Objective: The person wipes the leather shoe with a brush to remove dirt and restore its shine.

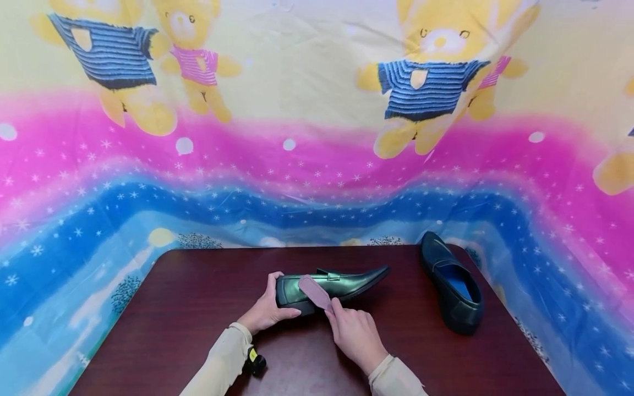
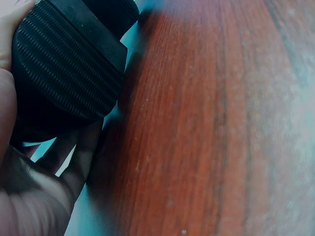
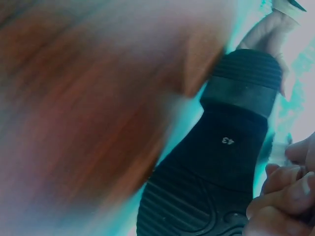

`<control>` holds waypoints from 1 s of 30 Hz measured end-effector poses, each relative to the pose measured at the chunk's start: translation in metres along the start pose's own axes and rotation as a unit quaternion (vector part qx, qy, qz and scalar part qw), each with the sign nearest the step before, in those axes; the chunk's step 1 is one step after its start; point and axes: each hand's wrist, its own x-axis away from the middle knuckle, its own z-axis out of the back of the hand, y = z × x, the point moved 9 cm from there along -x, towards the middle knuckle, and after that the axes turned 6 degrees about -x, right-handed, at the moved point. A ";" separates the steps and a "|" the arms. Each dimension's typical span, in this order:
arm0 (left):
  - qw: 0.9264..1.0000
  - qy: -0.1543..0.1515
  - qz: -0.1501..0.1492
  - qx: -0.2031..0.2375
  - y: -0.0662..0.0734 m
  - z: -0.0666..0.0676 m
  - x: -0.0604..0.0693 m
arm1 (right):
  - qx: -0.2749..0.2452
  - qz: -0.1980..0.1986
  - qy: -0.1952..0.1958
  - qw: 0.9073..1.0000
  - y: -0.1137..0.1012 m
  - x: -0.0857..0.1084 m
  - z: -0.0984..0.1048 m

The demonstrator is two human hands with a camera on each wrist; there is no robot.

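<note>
A black leather loafer (image 1: 356,283) is held over the middle of the table, its side turned up and its toe pointing right. My left hand (image 1: 264,311) grips it round the heel, thumb low near the sole. The left wrist view shows the ridged heel (image 2: 69,64) close up. My right hand (image 1: 359,335) holds a flat mauve paddle-shaped tool (image 1: 314,292) by its handle. The tool's rounded head lies over the loafer's side near the heel; its underside is hidden. In the right wrist view the patterned sole (image 3: 231,142) is marked 43.
A second black loafer (image 1: 451,286) with a blue insole stands upright at the table's right side. The dark red-brown table (image 1: 198,286) ends at a printed bear curtain (image 1: 297,165) behind. A small black and yellow device (image 1: 256,362) sits by the left wrist.
</note>
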 end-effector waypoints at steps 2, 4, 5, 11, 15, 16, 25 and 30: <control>1.000 -0.003 0.006 0.005 -0.001 0.000 0.001 | 0.011 0.003 0.017 1.000 0.002 0.002 0.003; 1.000 -0.006 0.010 0.010 -0.001 0.000 0.001 | 0.020 -0.001 0.030 0.999 0.006 0.003 0.008; 1.000 -0.007 0.011 0.012 0.000 0.000 0.002 | 0.024 -0.006 0.035 0.999 0.008 0.003 0.010; 1.000 -0.006 0.009 0.003 0.001 0.000 0.001 | 0.041 -0.035 0.042 0.998 0.024 0.007 0.022; 1.000 -0.007 0.015 0.013 0.000 -0.001 0.002 | 0.040 -0.047 0.037 0.997 0.034 0.010 0.024; 1.000 -0.008 0.016 0.015 -0.001 -0.001 0.002 | 0.040 -0.055 0.034 0.997 0.037 0.011 0.025; 1.000 -0.010 0.012 0.021 -0.001 0.000 0.000 | 0.010 -0.158 -0.026 0.987 0.071 0.008 0.029; 1.000 -0.012 0.007 0.014 -0.003 -0.002 0.000 | -0.023 -0.110 -0.028 0.993 0.050 0.003 0.025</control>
